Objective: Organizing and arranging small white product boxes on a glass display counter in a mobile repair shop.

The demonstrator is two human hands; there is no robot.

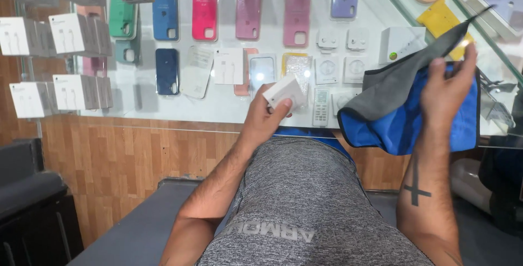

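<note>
We see the left hand (pixel 265 114) gripping a small white box (pixel 284 92), right hand (pixel 448 83) clutching a blue-grey cloth (pixel 406 102) well apart, above the glass counter (pixel 218 110).

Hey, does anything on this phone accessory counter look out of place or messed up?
Mostly tidy. Odd bits: a crumpled blue and grey cloth under the right hand, and a white box lifted by the left hand.

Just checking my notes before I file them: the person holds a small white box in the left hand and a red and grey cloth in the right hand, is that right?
Not quite: the head view shows the cloth in the right hand is blue and grey, not red. The left hand does hold a small white box.
</note>
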